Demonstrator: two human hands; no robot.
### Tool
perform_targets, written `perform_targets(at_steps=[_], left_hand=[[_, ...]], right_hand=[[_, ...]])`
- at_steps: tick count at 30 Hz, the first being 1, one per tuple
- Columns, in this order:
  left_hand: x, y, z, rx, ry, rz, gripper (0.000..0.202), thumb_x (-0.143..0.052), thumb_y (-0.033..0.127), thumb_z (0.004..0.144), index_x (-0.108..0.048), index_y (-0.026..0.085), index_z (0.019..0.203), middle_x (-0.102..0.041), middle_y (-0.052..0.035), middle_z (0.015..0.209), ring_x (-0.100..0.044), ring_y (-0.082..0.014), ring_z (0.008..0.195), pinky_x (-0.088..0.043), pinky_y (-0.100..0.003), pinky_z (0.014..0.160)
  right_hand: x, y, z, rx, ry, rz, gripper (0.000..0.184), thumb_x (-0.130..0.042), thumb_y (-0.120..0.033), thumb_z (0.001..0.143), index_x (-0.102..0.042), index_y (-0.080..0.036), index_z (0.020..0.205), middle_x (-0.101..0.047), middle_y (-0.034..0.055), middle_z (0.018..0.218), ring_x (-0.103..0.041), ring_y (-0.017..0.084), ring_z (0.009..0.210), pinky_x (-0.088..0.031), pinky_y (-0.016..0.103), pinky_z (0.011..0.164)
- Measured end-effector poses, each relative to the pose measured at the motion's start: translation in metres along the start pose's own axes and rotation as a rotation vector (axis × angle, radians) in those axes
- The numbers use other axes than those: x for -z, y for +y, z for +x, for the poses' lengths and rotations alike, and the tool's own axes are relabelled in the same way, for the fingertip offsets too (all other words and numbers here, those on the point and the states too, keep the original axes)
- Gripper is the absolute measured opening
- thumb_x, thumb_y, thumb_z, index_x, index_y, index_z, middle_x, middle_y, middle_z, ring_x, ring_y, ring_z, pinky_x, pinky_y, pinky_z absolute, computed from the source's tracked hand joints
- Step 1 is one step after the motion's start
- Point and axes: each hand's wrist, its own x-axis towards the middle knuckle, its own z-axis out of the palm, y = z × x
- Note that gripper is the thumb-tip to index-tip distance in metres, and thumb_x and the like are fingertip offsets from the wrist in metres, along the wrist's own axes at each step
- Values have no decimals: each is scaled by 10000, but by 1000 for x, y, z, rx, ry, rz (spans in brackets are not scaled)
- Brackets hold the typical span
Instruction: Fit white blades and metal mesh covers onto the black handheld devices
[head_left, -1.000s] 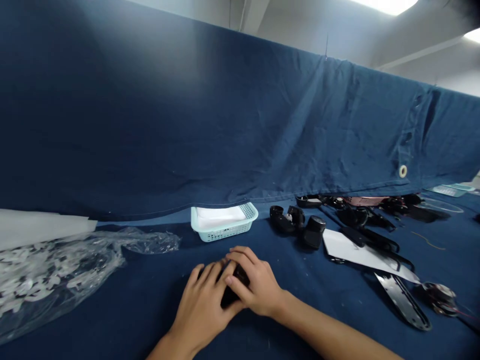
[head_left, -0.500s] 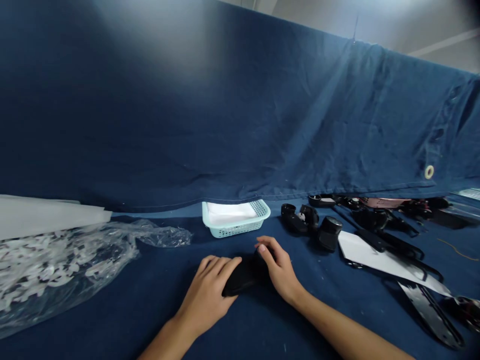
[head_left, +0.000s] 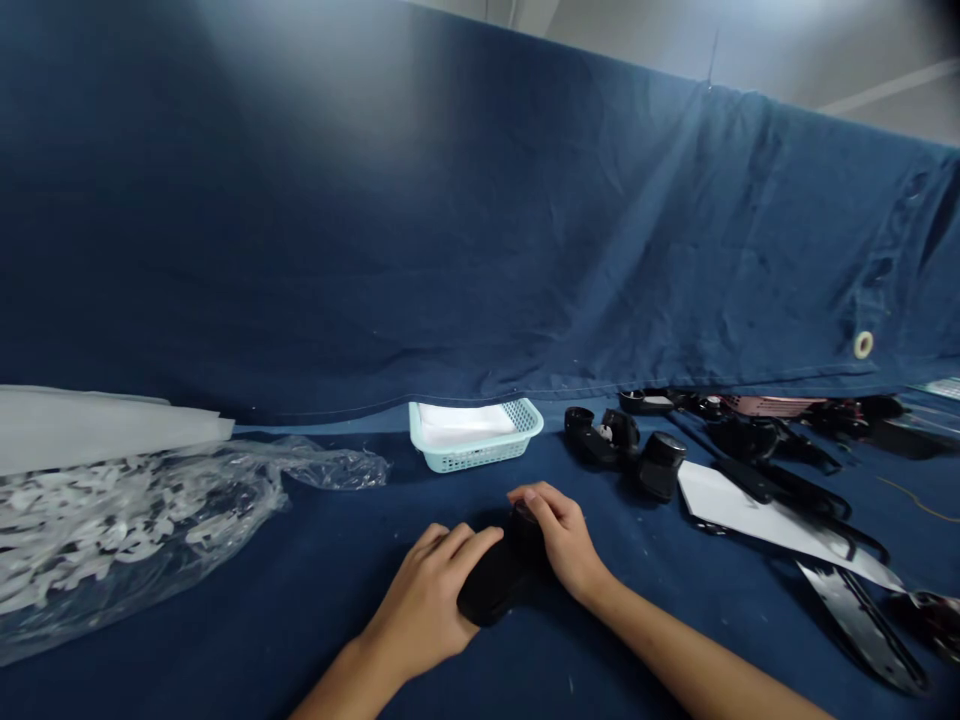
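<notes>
Near the front edge of the tabletop, just ahead of the person, both hands meet on a black part that lies on the blue cloth. The left hand has its fingers curled over the nearer, left end of the piece, palm down. The right hand is bent over the farther end, fingertips pressed on top of a rounded knob there. Each hand is partly closed on the part, one at either end, and it rests on the cloth between them.

Beyond the hands stands a pale green basket with something white inside, close under the hem of a hanging blue curtain. To the right of the basket lie several black pieces, well apart from the hands, and past them a white sheet of paper with a long dark plate beside it.

Off to the left, a crumpled clear plastic bag spreads over the cloth, with white bits showing through it and a flat white sheet behind it.
</notes>
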Motion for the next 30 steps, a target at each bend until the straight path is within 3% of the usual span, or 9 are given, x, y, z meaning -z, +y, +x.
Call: perform_targets(at_steps=[3,5,11,17,24,30], left_hand=[[3,1,1,41,-23,-32,976,-863,401,596,-330,285,1405,-601,-46,1128,-553,-261,956,-486,-453,882],[4,1,1,73,-30,-66,1087,-886,430,553,-262,315,1436,-588,-43,1172,-548,-269,1012,-465,-464,920],[4,1,2,45,49,-7,702,-615,291,851,-239,278,1444,-567,-65,1266,-552,-236,1097,-435,-421,958],[0,-1,4,27,90,141,498,-587,317,849,-434,248,1318,-561,-61,1284,-554,-244,1129,-435,-402,941],[-5,2,3,85,148,246,558,-564,443,869,-402,216,1353,-515,-112,1345,-507,-303,1215,-413,-457,944],[-7,6,-4,134,160,334,442,-482,458,919,-501,191,1270,-510,-143,1346,-533,-341,1167,-408,-508,939]], right_hand=[[-1,-2,-2,32,29,-60,353,-460,-414,960,-735,-208,878,-647,42,876,-609,181,836,-458,284,767],[-2,-4,-2,53,56,-103,362,-439,-396,971,-725,-205,857,-635,41,867,-601,176,821,-446,287,763],[-6,-9,-2,154,52,-233,246,-480,-327,946,-675,-196,875,-615,34,873,-595,168,827,-455,284,775],[-9,-8,-3,238,12,-354,133,-604,-294,875,-638,-178,930,-602,24,892,-594,153,804,-490,284,739],[-10,-10,-9,213,43,-540,186,-584,-329,925,-620,-156,986,-631,42,1003,-612,168,871,-525,365,800],[-15,-15,-13,132,95,-671,218,-558,-339,944,-613,-162,1057,-629,61,1079,-622,183,925,-532,385,826]])
